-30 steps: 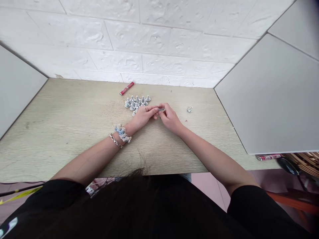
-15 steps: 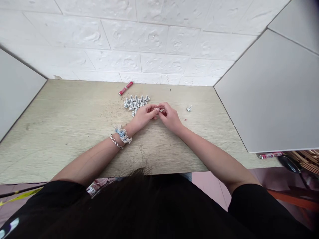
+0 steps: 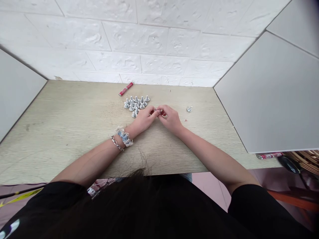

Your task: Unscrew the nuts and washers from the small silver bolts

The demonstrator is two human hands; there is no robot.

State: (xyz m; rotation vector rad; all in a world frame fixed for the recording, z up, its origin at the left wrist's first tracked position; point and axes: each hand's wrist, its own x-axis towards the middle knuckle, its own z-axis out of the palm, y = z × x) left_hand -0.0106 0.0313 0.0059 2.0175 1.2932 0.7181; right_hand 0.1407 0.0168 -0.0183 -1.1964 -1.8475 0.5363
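Note:
My left hand (image 3: 144, 119) and my right hand (image 3: 170, 118) meet fingertip to fingertip over the table. Both are closed in a pinch around a small silver bolt (image 3: 156, 111), mostly covered by the fingers. Just left of and behind my left hand, several silver bolts (image 3: 136, 99) with washers stand on their heads in a tight cluster, shanks up. A lone bolt (image 3: 189, 109) stands apart, right of my right hand, its shank leaning slightly.
A red tube (image 3: 126, 89) lies behind the cluster near the white brick wall (image 3: 154, 39). Grey panels (image 3: 269, 96) bound the pale wooden table (image 3: 82, 109) at left and right. Beyond the right panel's lower edge are another red tube (image 3: 270, 155) and a wicker basket (image 3: 305, 161).
My left hand has shifted slightly down and turned, uncovering more of the bolt cluster. The fingers of both hands have moved a little around the small bolt. The standing bolts stay in place.

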